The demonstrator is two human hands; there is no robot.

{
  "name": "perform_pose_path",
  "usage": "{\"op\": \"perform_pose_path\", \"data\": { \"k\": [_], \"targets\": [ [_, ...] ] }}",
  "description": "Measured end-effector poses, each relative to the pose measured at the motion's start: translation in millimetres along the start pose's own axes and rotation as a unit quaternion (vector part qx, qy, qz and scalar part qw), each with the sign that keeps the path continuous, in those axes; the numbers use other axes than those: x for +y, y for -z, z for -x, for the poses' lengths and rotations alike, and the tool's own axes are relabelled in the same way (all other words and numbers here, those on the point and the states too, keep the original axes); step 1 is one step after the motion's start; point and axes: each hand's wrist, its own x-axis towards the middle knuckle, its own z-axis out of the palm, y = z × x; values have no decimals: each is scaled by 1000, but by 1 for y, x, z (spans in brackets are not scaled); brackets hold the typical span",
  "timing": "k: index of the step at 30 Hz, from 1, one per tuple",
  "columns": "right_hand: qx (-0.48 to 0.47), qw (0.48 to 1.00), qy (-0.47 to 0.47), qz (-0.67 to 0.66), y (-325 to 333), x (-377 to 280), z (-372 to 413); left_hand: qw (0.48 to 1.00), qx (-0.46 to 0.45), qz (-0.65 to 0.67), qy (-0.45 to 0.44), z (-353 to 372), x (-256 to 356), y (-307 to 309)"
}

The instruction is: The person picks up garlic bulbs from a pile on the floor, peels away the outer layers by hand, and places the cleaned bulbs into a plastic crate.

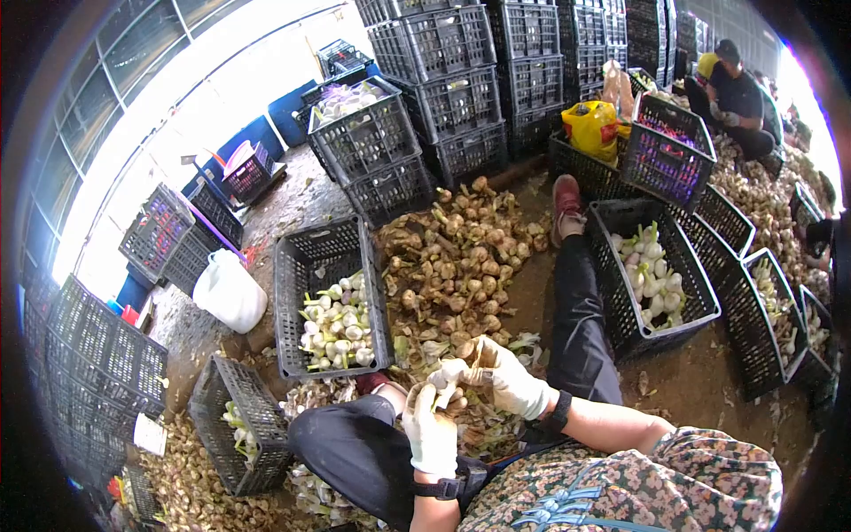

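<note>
A pale garlic bulb is between my two gloved hands, above my lap. My left hand, in a white work glove, is closed around the bulb's lower side. From the right, my right hand, in a soiled white glove, has its fingers pinched on the bulb's other side. The fingers partly cover the bulb. Just beyond my hands lies a heap of unpeeled garlic bulbs with brownish skins. Loose garlic skins are scattered beneath the hands.
A black crate with cleaned white garlic stands front left; another crate with garlic stands right. Tall crate stacks rise behind the heap. A white plastic container is at left. A co-worker sits at the far right.
</note>
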Motion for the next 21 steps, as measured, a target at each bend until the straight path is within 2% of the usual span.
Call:
{"op": "perform_pose_path", "data": {
  "k": [3,4,5,6,7,9,11,12,13,14,15,16,17,18,20,21],
  "targets": [
    [4,999,34,1,13,23,-2,999,29,-22,22,-1,-5,-1],
    [-7,999,41,20,4,15,0,984,28,-145,-96,-4,-13,0],
    [-6,999,39,20,3,5,0,941,26,-263,-210,-5,-17,1],
    [-19,995,-7,101,6,-8,0,923,41,-343,-168,-4,-13,9],
    [-33,981,-53,182,8,-14,0,923,41,-343,-168,-4,-13,15],
    [-50,990,-25,132,8,-10,-4,818,-9,-499,-287,-10,-18,26],
    [-33,978,-45,201,8,-13,-5,824,-9,-481,-301,-6,-16,17],
    [-39,977,-40,208,7,-16,-2,918,16,-333,-215,-2,-15,11],
    [-38,977,-40,207,10,-9,-1,977,41,-172,-120,1,-12,4],
    [-45,990,-8,130,13,1,-1,985,46,-86,-143,-1,-14,3],
    [-52,997,25,53,16,10,-1,985,47,-87,-143,0,-13,2],
    [-43,999,7,-14,6,8,3,994,64,-43,-82,1,-10,-1],
    [-44,999,7,-15,5,9,3,997,81,1,-20,2,-8,-3],
    [-43,998,-9,-39,4,9,4,978,29,-167,-118,-3,-20,13],
    [-40,997,-24,-62,4,9,3,975,47,-169,-139,-2,-24,12],
    [-39,999,-18,-27,4,8,2,970,66,-169,-160,-2,-24,11]
  ]
}}
